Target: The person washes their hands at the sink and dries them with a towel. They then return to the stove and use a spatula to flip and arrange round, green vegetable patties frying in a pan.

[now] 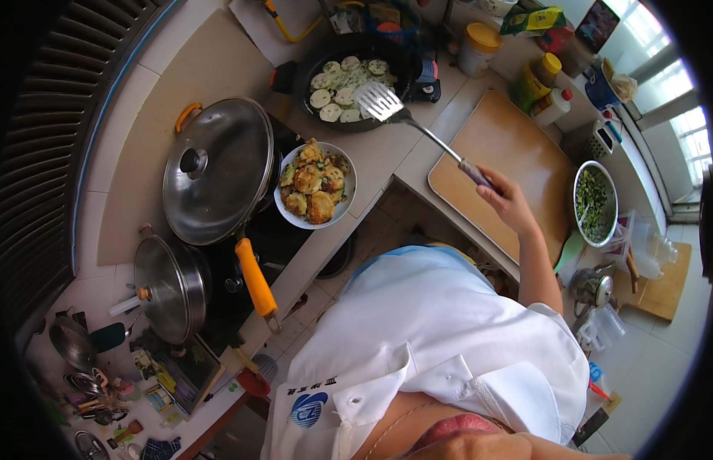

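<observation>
My right hand (506, 198) grips the handle of a slotted metal turner (440, 144). The turner's blade is over the right side of a black pan (356, 122), where several pale round slices (322, 99) lie in a whitish, green-flecked mixture; whether the blade touches the food I cannot tell. My left hand is out of view. Before me at the counter's edge stands a white bowl (351, 201) of browned, battered slices (320, 207). Left of it is a lidded pan (218, 167) with an orange handle (255, 276).
A brown board (500, 155) lies on the right counter, near a metal bowl of chopped greens (591, 201). A yellow-lidded tub (477, 54) and bottles (551, 107) stand behind. A lidded pot (169, 287) is at the left; a metal kettle (591, 287) stands at the right.
</observation>
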`<action>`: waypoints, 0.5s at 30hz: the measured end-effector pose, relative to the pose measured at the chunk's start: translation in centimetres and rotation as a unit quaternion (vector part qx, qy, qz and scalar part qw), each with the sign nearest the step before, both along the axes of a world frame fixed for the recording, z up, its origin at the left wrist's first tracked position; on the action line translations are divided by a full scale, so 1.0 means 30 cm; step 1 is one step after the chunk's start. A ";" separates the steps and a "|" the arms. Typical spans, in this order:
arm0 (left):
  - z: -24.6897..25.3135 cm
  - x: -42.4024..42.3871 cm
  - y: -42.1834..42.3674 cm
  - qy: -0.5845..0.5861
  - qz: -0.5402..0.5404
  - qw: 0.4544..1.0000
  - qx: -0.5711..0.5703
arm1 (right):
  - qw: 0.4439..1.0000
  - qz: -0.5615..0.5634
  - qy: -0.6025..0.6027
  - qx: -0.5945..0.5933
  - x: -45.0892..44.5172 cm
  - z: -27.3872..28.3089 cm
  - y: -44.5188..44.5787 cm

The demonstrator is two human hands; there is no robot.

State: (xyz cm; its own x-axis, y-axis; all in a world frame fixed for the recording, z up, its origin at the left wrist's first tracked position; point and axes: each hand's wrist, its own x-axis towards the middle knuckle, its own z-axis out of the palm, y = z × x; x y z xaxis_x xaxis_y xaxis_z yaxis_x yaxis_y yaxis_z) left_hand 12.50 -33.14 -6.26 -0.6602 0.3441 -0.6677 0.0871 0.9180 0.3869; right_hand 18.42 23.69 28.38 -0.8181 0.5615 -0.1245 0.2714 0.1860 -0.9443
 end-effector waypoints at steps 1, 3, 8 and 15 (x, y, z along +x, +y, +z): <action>0.001 0.013 0.024 0.004 0.005 1.000 -0.002 | 0.997 0.032 -0.050 0.055 -0.049 0.071 0.054; 0.002 0.027 0.091 0.010 0.007 1.000 0.005 | 0.970 0.082 -0.062 0.219 -0.146 0.173 0.190; 0.031 0.066 0.272 0.032 0.126 0.985 0.111 | 0.851 0.135 -0.125 0.491 -0.398 0.358 0.355; -0.046 0.081 0.259 -0.035 0.075 0.996 0.019 | 0.727 0.227 -0.205 0.614 -0.681 0.425 0.392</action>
